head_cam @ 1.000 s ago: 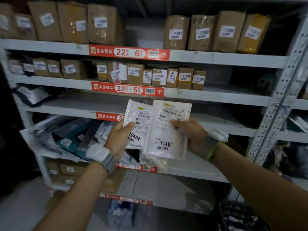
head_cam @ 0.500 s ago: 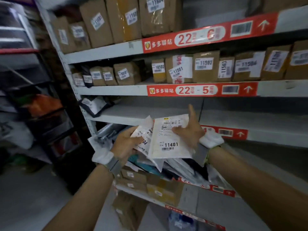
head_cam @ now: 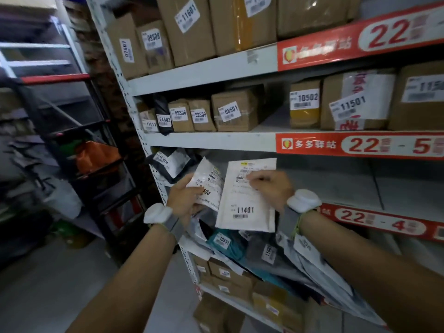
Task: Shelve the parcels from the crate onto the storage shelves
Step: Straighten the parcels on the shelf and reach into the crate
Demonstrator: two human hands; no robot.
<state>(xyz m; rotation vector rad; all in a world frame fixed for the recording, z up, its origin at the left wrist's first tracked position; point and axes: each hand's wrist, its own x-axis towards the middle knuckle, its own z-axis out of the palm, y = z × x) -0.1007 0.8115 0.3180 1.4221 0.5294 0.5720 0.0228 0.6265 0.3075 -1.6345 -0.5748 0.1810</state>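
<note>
Parcels fill both hands. The left hand (head_cam: pixel 184 200) pinches a small white bag (head_cam: pixel 208 183), with its thumb on the front near the bottom edge. The right hand (head_cam: pixel 270 188) holds a flat white mailer (head_cam: pixel 245 207) marked 11401, with its fingers curled over the top part of the front. The two hands are close together, and the two parcels sit side by side between them, edges touching or nearly so. Both are held up in front of the grey shelf (head_cam: pixel 341 188) just behind the hands. Under the hands lies a messy pile of soft bags (head_cam: pixel 254 253).

Both parcels look thin and light, I think. The bag crinkles and bends, so it may flop or slip if held by one corner. The mailer looks a bit stiffer, maybe padded. A good hold is thumb on front and fingers behind, near the middle of an edge. One hand each should be enough. They do not look easy to break.
</note>
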